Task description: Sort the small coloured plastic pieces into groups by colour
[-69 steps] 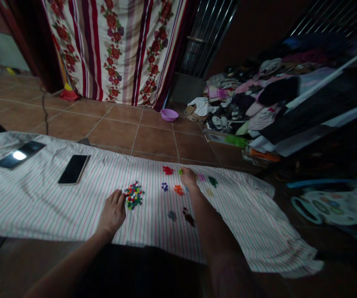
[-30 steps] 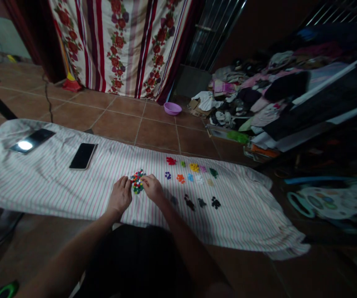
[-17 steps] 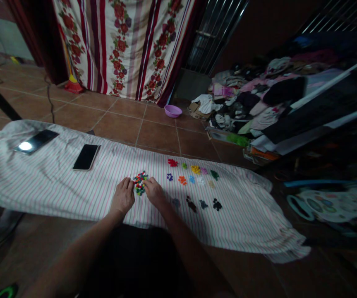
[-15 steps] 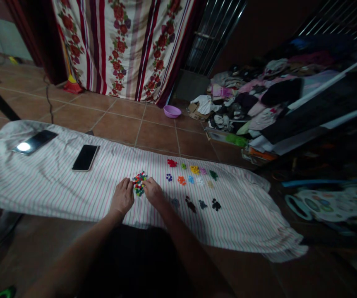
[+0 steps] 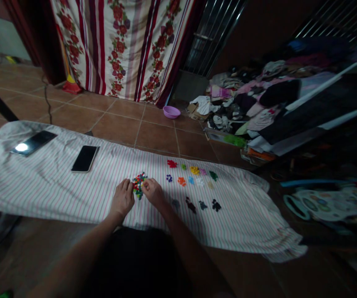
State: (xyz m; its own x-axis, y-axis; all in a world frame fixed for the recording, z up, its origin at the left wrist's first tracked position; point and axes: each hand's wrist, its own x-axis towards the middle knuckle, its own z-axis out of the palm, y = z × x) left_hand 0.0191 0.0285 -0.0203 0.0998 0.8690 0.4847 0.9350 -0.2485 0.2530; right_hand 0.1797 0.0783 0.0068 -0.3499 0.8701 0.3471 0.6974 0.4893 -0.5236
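Observation:
A mixed pile of small coloured pieces (image 5: 139,186) lies on the striped cloth (image 5: 113,165) between my hands. My left hand (image 5: 123,198) rests at the pile's left edge, fingers together; whatever its fingertips hold, if anything, is too small to name. At the right edge, my right hand (image 5: 152,191) is closed in a pinch, with a tiny yellowish spot at the fingertips that I cannot make out. Single-colour heaps lie to the right, among them red pieces (image 5: 171,164), yellow pieces (image 5: 194,170), orange pieces (image 5: 181,181) and black pieces (image 5: 216,205).
A black phone (image 5: 85,159) and a shiny dark device (image 5: 34,143) with a bright reflection lie on the cloth at the left. Beyond it, a purple basin (image 5: 171,111) stands on the tiled floor. Heaped clothes (image 5: 249,97) are at the back right.
My right fingers have drawn slightly closer together at the pile, whose pieces are a little rearranged. My left hand has hardly moved.

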